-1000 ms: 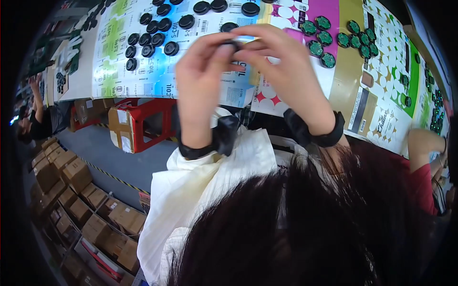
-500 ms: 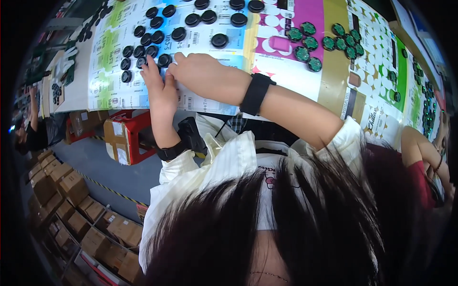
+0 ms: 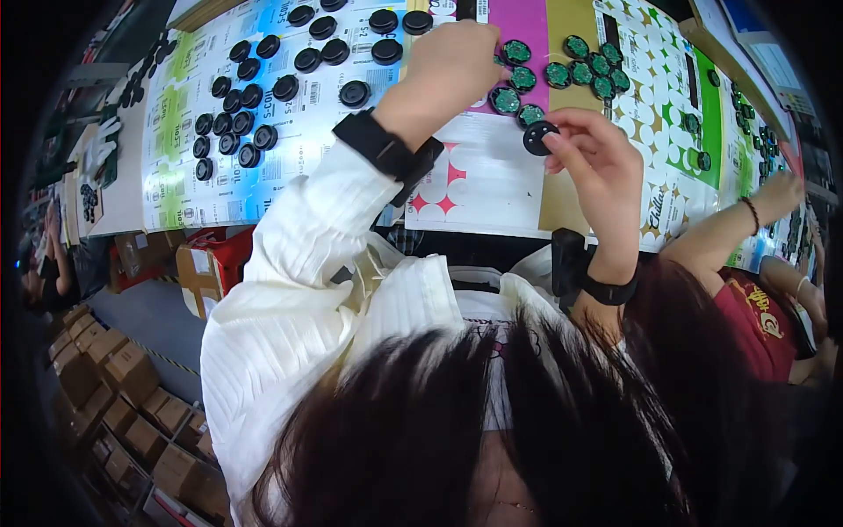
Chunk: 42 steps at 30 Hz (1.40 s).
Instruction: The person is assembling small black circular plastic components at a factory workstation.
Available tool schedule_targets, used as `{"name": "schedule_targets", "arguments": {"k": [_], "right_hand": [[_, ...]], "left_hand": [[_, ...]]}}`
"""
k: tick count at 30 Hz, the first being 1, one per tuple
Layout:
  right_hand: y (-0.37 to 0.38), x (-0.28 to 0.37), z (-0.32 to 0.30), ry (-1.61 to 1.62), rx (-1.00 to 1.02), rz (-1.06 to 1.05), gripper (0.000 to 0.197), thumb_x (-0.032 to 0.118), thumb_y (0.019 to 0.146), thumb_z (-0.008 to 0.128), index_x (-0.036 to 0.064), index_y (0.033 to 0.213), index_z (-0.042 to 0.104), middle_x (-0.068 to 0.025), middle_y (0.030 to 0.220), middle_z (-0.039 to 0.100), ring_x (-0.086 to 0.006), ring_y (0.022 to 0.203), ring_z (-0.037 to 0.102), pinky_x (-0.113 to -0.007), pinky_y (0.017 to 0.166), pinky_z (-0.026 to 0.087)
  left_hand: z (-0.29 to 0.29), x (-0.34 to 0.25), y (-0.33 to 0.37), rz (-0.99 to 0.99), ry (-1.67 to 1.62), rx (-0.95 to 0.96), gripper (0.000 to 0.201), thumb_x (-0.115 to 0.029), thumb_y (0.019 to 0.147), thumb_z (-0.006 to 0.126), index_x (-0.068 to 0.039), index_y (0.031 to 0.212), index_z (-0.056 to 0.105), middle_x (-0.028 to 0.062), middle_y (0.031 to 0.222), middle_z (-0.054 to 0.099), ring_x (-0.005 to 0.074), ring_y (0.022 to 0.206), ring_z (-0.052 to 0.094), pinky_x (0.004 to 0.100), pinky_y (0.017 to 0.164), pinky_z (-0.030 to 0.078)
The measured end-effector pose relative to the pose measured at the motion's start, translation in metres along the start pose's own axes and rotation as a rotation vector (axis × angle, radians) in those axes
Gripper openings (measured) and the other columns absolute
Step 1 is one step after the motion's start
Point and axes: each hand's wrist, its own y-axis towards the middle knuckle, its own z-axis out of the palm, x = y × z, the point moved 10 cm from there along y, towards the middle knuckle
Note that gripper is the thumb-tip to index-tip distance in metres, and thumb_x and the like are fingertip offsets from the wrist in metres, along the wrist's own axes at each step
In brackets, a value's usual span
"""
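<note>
Pinching a black round plastic disc [image 3: 536,140] by its rim, right of centre, between thumb and fingers of the right hand [image 3: 606,162], probably to leave its face clear. Reaching left hand [image 3: 452,66], upper centre, beside round green circuit boards [image 3: 516,53]; cannot tell whether gripping anything. Spread separately, upper left, black round plastic parts [image 3: 284,87], presumably sorted by kind. Half a second ago, both hands beside those parts.

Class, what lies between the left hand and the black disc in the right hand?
In the head view, round green circuit boards lie between them.
</note>
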Motion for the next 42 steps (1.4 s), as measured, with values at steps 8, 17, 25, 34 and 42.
{"name": "schedule_targets", "arguments": {"k": [8,17,25,34,42], "right_hand": [[-0.004,0.004,-0.016,0.202,-0.117,-0.052,0.022,-0.003,0.077,0.053,-0.0045,0.099,0.052,-0.0055,0.075,0.051,-0.0111,0.060,0.054,-0.020,0.055,0.043],[-0.001,0.040,-0.003,0.240,-0.055,-0.262,0.024,-0.004,0.078,0.051,-0.0051,0.102,0.052,-0.0055,0.076,0.050,-0.0125,0.061,0.054,-0.021,0.055,0.044],[-0.011,0.064,0.002,-0.024,-0.080,-0.456,0.024,-0.007,0.075,0.054,-0.0036,0.099,0.056,-0.0054,0.080,0.050,-0.0117,0.065,0.053,-0.021,0.058,0.046],[-0.020,0.083,0.010,-0.492,-0.089,-0.621,0.041,-0.003,0.056,0.068,0.0037,0.096,0.060,-0.0059,0.085,0.053,-0.0141,0.073,0.053,-0.022,0.064,0.045],[-0.025,0.097,0.011,-0.605,-0.152,-0.713,0.041,0.002,0.057,0.069,0.0031,0.096,0.059,-0.0065,0.092,0.053,-0.0170,0.083,0.052,-0.024,0.070,0.043]], "left_hand": [[0.008,0.010,-0.012,-0.124,-0.333,0.174,0.021,-0.010,0.072,0.060,-0.003,0.091,0.054,0.0084,0.080,0.058,0.0179,0.068,0.056,0.0288,0.058,0.045],[-0.037,-0.031,-0.071,-0.188,-1.264,0.113,0.028,-0.005,0.080,0.050,0.002,0.107,0.048,0.0119,0.090,0.057,0.0176,0.074,0.059,0.0252,0.066,0.050],[-0.050,-0.038,-0.088,-0.223,-1.374,-0.059,0.028,-0.001,0.079,0.051,0.006,0.105,0.044,0.0155,0.092,0.056,0.0209,0.079,0.059,0.0289,0.069,0.052],[-0.058,-0.035,-0.088,-0.210,-1.311,-0.080,0.027,-0.001,0.080,0.051,0.005,0.105,0.045,0.0154,0.092,0.056,0.0204,0.083,0.058,0.0321,0.071,0.051],[-0.049,-0.032,-0.087,-0.226,-1.499,0.187,0.036,-0.013,0.080,0.054,0.003,0.111,0.043,0.0138,0.107,0.051,0.0211,0.095,0.053,0.0354,0.080,0.047]]}}
